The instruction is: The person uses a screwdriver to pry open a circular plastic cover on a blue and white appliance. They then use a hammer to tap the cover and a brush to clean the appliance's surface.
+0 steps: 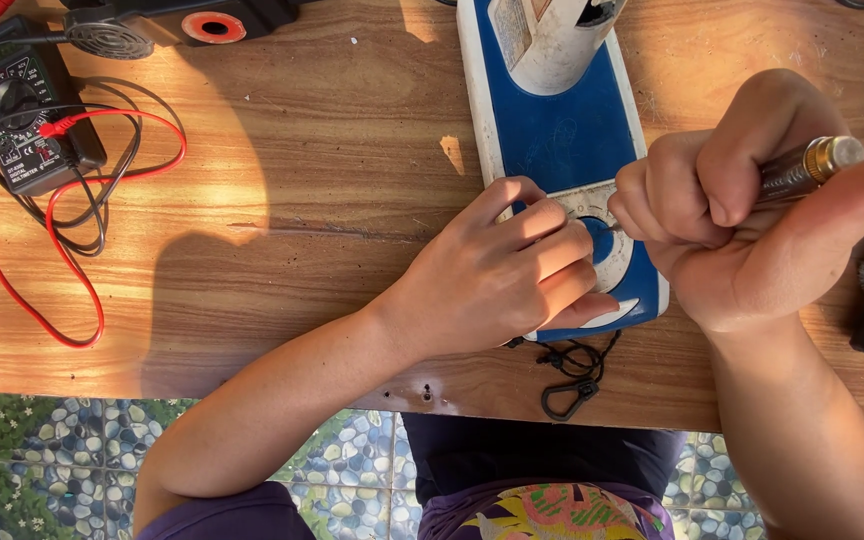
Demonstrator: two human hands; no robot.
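Left hand (507, 270) pressed flat-curled on the near end of a blue-and-white appliance (552, 140), fingers together over its round dial plate (597, 245). Right hand (722, 215) fisted, clamped on a metal-handled screwdriver (812, 165), tip hidden behind the knuckles just beside the left fingertips. Below the wrists, a black cord loop (572, 385). Far left of the fingers, a multimeter (22, 110) with red and black leads (82, 230) on the wooden table (302, 200).

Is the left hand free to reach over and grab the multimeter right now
Probably yes: bare table lies between the left hand and the multimeter, though that hand rests on the blue and white device.
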